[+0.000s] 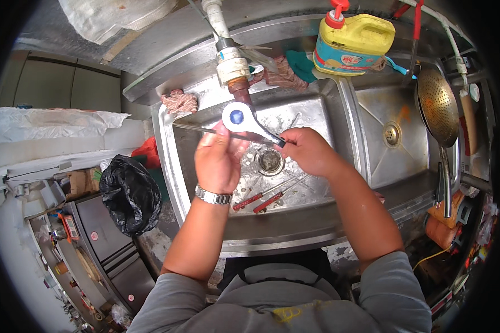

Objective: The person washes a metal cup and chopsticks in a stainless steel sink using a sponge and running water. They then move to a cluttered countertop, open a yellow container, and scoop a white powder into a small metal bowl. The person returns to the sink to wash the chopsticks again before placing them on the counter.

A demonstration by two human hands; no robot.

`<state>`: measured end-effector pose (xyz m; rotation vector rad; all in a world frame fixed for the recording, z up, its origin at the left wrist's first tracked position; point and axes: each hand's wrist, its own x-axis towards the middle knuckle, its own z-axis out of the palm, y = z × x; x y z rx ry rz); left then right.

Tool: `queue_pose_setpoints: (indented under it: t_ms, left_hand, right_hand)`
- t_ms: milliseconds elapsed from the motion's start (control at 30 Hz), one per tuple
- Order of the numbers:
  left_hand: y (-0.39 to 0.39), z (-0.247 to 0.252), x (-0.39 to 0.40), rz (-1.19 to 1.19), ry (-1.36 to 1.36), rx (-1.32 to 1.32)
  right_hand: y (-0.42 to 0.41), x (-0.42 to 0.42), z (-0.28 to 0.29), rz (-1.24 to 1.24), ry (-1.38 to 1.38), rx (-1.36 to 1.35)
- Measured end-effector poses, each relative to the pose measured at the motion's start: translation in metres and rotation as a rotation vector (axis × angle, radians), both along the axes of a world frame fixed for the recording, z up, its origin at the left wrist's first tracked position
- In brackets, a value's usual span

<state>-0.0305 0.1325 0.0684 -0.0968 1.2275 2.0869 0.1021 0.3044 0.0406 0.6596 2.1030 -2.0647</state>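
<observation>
Over the left sink basin [316, 116], my right hand [308, 150] grips the dark handle end of a round-headed, ladle-like utensil [231, 109]. Its head looks bright white with a blue centre, just below the rust-brown tap spout [241, 89]. My left hand [218, 160] is behind and under that head, thumb on a thin metal rod [191, 127]. The rod slants across to my right hand; whether that hand also holds it is unclear. Two red-handled utensils [268, 202] with slender metal shafts lie on the basin floor, below the drain [271, 161].
Behind the basin are a striped cloth [180, 102], a green cloth [301, 65] and a yellow pump jug [354, 43]. A perforated metal strainer [439, 106] hangs beside the right basin [404, 162]. Left of the sink sits a black plastic bag [131, 197].
</observation>
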Motion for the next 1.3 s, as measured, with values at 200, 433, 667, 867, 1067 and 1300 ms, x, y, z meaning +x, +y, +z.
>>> queue_pose_setpoints:
  t_ms: [200,433,667,867,1067,1300]
  left_hand:
    - [-0.007,-0.013,-0.006,0.077,0.075,0.062]
    - [-0.014,0.025,-0.043,0.146,0.230,-0.074]
    - [-0.014,0.001,-0.026,0.029,0.115,-0.100]
    - [-0.022,0.020,-0.060,0.129,0.169,-0.067]
    - [-0.035,0.020,-0.075,0.224,0.208,-0.112]
    - [-0.034,0.000,-0.062,0.212,0.164,-0.215]
  right_hand:
    - [-0.009,-0.037,-0.002,0.021,0.218,0.170]
    - [0.017,-0.032,-0.013,0.220,0.101,0.017]
    - [-0.004,-0.068,-0.001,0.352,0.066,-0.221]
    - [0.028,-0.053,-0.034,0.459,-0.023,-0.035]
    - [0.053,-0.015,-0.050,0.445,-0.031,0.102]
    - [0.029,-0.015,-0.030,0.025,0.116,0.641]
